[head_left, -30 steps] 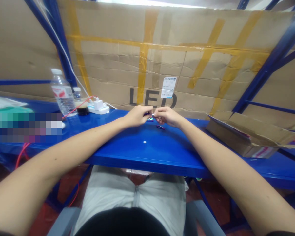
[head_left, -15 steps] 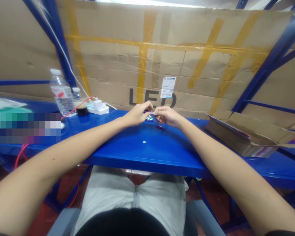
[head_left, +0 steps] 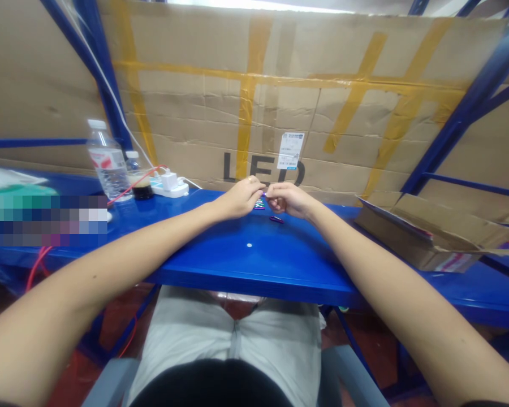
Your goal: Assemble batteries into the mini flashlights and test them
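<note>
My left hand (head_left: 242, 198) and my right hand (head_left: 289, 200) meet at the fingertips above the far part of the blue table (head_left: 220, 249). Between them shows a bit of a small purple piece (head_left: 264, 194), pinched by the right thumb and forefinger. The left fingers are closed together at its other end; what they grip is mostly hidden. Just below the fingertips lie several slim shiny pieces (head_left: 259, 204) in green and purple, too small to name. One dark purple slim piece (head_left: 276, 219) lies apart under my right hand.
A small white disc (head_left: 249, 245) lies nearer the front edge. At left stand a water bottle (head_left: 106, 161), a smaller bottle of dark liquid (head_left: 141, 183) and a white power strip (head_left: 173, 187) with a red cable. An open cardboard box (head_left: 424, 232) sits at right. Behind rises a large taped carton (head_left: 186, 124).
The left fingers have shifted and straightened a little, their backs now turned more upward. The right hand stays almost where it was, still pinching the small piece.
</note>
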The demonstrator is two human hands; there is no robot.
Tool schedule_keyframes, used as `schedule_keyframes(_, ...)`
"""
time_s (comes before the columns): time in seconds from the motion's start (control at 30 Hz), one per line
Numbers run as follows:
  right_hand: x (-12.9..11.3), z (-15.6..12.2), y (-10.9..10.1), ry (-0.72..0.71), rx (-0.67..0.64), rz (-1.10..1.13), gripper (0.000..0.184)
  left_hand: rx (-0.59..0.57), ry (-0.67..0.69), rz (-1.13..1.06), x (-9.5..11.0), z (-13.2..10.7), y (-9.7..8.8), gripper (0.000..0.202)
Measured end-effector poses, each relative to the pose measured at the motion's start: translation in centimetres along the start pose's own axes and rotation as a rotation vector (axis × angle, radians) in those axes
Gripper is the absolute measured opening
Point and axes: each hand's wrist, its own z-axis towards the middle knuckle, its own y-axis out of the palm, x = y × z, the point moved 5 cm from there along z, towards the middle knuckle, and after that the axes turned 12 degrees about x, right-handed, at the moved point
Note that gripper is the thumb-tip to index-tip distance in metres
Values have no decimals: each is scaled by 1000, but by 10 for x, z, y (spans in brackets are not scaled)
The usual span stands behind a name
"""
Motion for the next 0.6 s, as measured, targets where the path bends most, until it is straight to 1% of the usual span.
schedule_keyframes(0.07, 1, 0, 0, 1, 4, -25, 24, -34, 21, 31, -3, 0, 3, 27)
schedule_keyframes(0.13, 3, -1, 1, 1, -1, -43, 23, -71, 18, 55, -5, 1, 4, 26)
schedule_keyframes(0.23, 4, -1, 2, -1, -5, -53, 24, -114, -38, 55, -5, 0, 4, 17)
schedule_keyframes(0.3, 4, 0, 1, -9, 1, -57, 24, -117, -87, 18, -4, -2, 3, 9)
schedule_keyframes(0.37, 3, 0, 0, -12, 3, -70, 24, -109, -106, -17, -2, -5, 2, 7)
schedule_keyframes(0.5, 3, 1, -1, 5, -3, -110, 21, -100, -42, -5, 3, -8, 2, 2)
schedule_keyframes(0.6, 3, 0, 0, 15, -17, -85, 20, -79, -9, 19, 6, -8, 1, 4)
